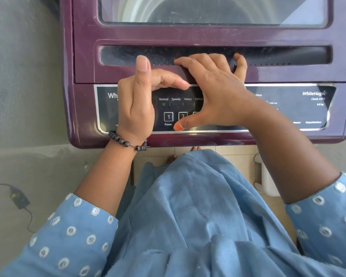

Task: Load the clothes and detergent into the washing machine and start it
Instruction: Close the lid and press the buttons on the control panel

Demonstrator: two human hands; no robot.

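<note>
Nearest, the person's blue dress (pixel 198 216) fills six o'clock. Above it, both hands hover over the washing machine's control panel (pixel 300 108): left hand (pixel 137 104) loosely curled, holding nothing; right hand (pixel 214 92) spread, fingers released, thumb by button 2. Normal is lit. At twelve o'clock the lid (pixel 208 37) is closed, so loading looks finished; starting remains.

Soft even daylight, mild glare on lid window (pixel 208 11), wide-angle edge warp.
</note>
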